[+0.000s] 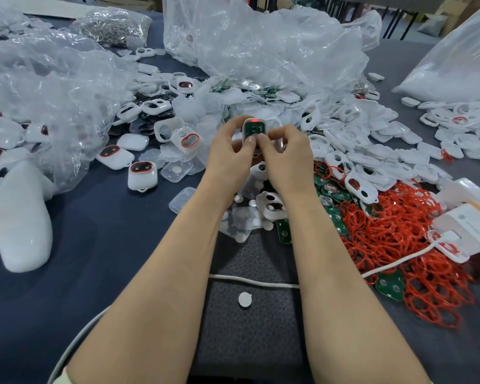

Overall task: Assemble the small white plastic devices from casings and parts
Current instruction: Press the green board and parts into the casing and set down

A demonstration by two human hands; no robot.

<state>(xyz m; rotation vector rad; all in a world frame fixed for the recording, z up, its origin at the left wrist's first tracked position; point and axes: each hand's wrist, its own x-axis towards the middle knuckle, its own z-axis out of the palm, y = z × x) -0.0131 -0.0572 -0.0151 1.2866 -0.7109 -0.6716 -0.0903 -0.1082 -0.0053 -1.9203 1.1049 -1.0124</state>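
Casing (246, 128), green board (254, 131) up, pinched between left hand (229, 152), right hand (284, 153) grips, thumbs apparently pressing.

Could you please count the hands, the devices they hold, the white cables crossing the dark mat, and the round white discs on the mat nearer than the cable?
hands: 2, the left hand and the right hand
device pinched by both hands: 1
cable across the mat: 1
disc nearer than the cable: 1
Total: 5
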